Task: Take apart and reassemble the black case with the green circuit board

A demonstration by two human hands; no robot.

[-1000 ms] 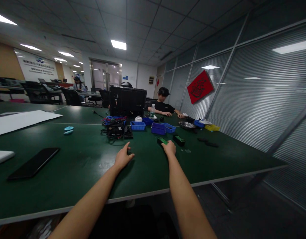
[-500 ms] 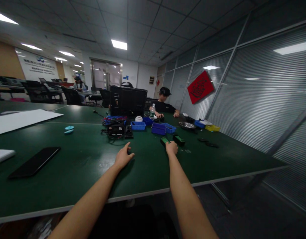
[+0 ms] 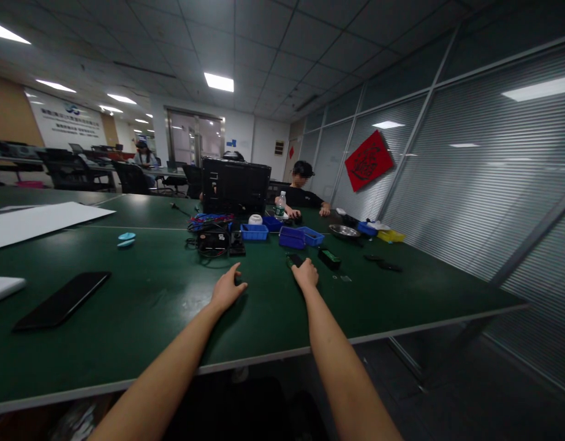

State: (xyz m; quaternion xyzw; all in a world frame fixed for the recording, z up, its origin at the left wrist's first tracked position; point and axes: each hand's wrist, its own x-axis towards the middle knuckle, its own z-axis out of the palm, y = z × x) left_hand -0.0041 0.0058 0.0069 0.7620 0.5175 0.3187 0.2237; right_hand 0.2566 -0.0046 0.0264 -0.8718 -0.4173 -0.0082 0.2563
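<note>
My right hand (image 3: 306, 273) is closed round the near end of a small black-and-green electronic board (image 3: 293, 260), held low over the table. The fingers cover part of it, and whether it touches the table I cannot tell. Just right of this hand lies a black box with a green board in it (image 3: 329, 258). A small ring (image 3: 334, 277) and a clear flat piece (image 3: 345, 278) lie close by. My left hand (image 3: 228, 289) rests on the green table, thumb and fingers apart, holding nothing. A black adapter with cables (image 3: 213, 243) is beyond it.
Blue bins (image 3: 255, 232) and a purple-blue bin (image 3: 291, 237) stand ahead, before a black monitor (image 3: 236, 187). A metal dish (image 3: 344, 231) and thin black parts (image 3: 390, 266) lie right. A black slab (image 3: 64, 299) lies left. Another person (image 3: 303, 193) sits across the table.
My right hand has moved a little left with the board, which now shows a dark upper face where green showed before. My left hand has stayed in place.
</note>
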